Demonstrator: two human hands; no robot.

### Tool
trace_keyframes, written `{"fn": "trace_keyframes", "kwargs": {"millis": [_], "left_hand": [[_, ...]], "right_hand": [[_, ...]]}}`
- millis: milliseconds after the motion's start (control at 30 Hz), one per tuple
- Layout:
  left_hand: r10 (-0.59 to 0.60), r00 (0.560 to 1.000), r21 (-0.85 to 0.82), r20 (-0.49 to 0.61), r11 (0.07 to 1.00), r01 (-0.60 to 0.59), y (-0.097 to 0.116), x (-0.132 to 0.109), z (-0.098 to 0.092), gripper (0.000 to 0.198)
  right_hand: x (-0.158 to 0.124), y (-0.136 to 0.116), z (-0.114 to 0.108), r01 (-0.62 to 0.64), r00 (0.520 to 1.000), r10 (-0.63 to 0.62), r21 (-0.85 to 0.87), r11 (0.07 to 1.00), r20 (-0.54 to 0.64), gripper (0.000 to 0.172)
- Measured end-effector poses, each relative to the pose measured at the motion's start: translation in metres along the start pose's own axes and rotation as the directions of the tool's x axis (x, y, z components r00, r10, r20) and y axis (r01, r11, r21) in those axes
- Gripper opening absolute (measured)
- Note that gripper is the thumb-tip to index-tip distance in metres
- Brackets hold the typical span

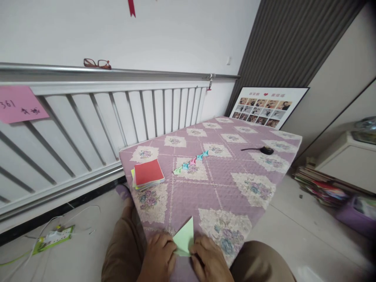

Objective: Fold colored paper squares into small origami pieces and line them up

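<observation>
A pale green sheet of origami paper, folded to a pointed shape, lies at the near edge of the table between my hands. My left hand pinches its left corner. On the opposite side, my right hand is closed on the lower right corner, thumb and fingers pressed together. Farther up the cloth runs a slanting row of small folded paper pieces in green, blue and pink. To their left sits a stack of coloured paper with a red sheet on top.
A flowered purple tablecloth covers the table. A black tape-measure-like object lies at the right, and a photo board leans at the far end. A white radiator borders the left side. A power strip is on the floor.
</observation>
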State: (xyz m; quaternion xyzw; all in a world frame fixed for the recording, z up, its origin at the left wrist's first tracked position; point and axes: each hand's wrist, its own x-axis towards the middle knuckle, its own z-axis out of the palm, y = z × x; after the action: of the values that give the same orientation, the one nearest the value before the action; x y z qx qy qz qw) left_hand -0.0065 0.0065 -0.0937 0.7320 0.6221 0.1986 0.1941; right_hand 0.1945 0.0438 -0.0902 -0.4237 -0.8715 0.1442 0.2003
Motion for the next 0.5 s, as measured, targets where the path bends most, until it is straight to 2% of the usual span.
{"fn": "trace_keyframes", "kwargs": {"millis": [100,200,367,500], "left_hand": [[-0.037,0.998,-0.012,-0.059,0.999,0.036,-0.004,0.002,0.001,0.013],[-0.061,0.992,0.010,-0.107,0.998,0.063,-0.008,0.003,0.003,0.007],[-0.145,0.977,0.041,-0.157,0.987,0.154,-0.008,0.003,0.002,0.009],[-0.217,0.966,0.070,-0.141,0.971,0.228,-0.009,0.007,-0.001,0.011]], "right_hand": [[0.000,-0.001,-0.002,0.000,1.000,0.000,-0.020,1.000,0.019,0.014],[0.001,-0.002,0.004,-0.049,0.998,0.047,-0.070,0.996,-0.041,0.009],[0.004,-0.001,0.021,-0.091,0.983,0.065,-0.151,0.984,-0.171,0.010],[0.005,0.001,0.027,-0.107,0.972,0.059,-0.204,0.973,-0.229,0.013]]}}
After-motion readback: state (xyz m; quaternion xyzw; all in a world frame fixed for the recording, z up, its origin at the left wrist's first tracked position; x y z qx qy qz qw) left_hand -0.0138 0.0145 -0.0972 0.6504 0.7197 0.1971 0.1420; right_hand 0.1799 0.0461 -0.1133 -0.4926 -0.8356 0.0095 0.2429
